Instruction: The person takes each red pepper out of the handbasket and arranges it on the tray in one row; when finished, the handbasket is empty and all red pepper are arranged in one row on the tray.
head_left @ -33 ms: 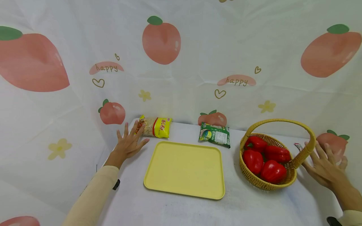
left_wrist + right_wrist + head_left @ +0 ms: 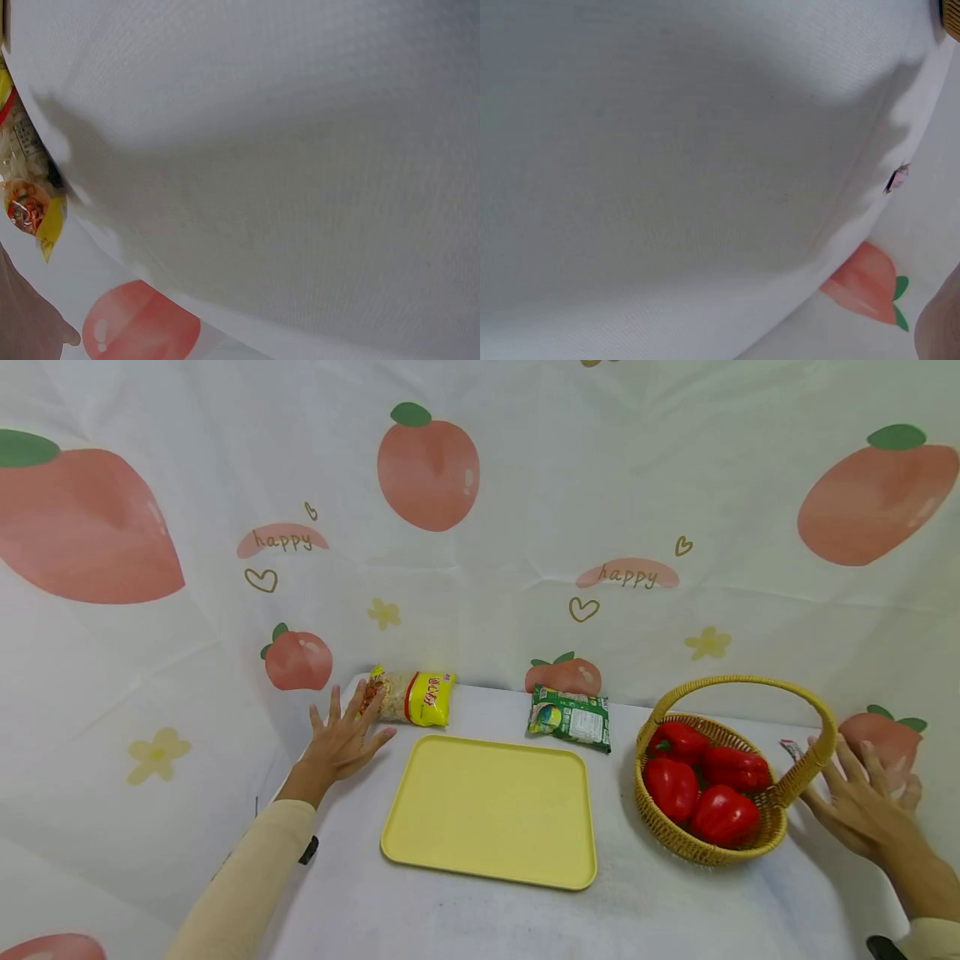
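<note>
Nothing had moved that I could make out since the earlier frame: both my hands were held just as they were. My left hand (image 2: 341, 745) was spread and grasping nothing, near the left edge of the white-covered desk (image 2: 450, 920). Its fingertips overlapped the yellow-and-clear plastic bag of pale dry pasta (image 2: 429, 700) at the far left corner; whether they touched it I couldn't tell. My right hand (image 2: 862, 802) was also loose and spread, by the right edge, just beside the round woven wicker basket (image 2: 675, 842). That basket, its tall handle arching over four glossy red bell peppers (image 2: 726, 815), stood toward the far right corner.

Along the far edge, right of its middle, lay the green printed plastic packet (image 2: 570, 717). Nearer me, the flat yellow rectangular tray (image 2: 491, 814) sat between the left and right edges with nothing on it.

I judged this a ready pose, no handling begun. Any grasp from there called for lowering a hand and curling its fingers round one thing.
</note>
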`<state>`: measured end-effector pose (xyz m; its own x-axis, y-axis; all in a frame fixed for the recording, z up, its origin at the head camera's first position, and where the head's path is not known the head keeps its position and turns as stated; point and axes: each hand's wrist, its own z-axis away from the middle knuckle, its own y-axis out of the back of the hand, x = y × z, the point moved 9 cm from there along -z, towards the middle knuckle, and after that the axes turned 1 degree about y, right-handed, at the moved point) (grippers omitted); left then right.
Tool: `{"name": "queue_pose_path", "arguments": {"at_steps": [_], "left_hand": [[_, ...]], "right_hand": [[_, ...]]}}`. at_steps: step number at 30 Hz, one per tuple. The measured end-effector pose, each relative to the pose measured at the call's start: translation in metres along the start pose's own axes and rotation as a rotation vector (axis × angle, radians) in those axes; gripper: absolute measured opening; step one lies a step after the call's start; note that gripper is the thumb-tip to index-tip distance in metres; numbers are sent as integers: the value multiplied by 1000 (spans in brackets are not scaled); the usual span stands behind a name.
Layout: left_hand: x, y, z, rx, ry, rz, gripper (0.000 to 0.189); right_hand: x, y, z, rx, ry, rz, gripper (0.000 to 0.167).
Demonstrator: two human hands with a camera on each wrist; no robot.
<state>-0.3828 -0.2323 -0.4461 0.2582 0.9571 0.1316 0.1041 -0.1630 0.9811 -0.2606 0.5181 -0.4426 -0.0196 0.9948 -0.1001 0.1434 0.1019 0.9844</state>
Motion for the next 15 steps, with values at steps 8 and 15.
{"name": "queue_pose_path", "arguments": {"at_steps": [8, 15], "left_hand": [[1, 2, 0, 4, -1, 0, 87], [2, 2, -1, -11, 13, 3, 85]], "right_hand": [[2, 3, 1, -3, -39, 18, 92], [6, 8, 0, 28, -56, -6, 92]]}}
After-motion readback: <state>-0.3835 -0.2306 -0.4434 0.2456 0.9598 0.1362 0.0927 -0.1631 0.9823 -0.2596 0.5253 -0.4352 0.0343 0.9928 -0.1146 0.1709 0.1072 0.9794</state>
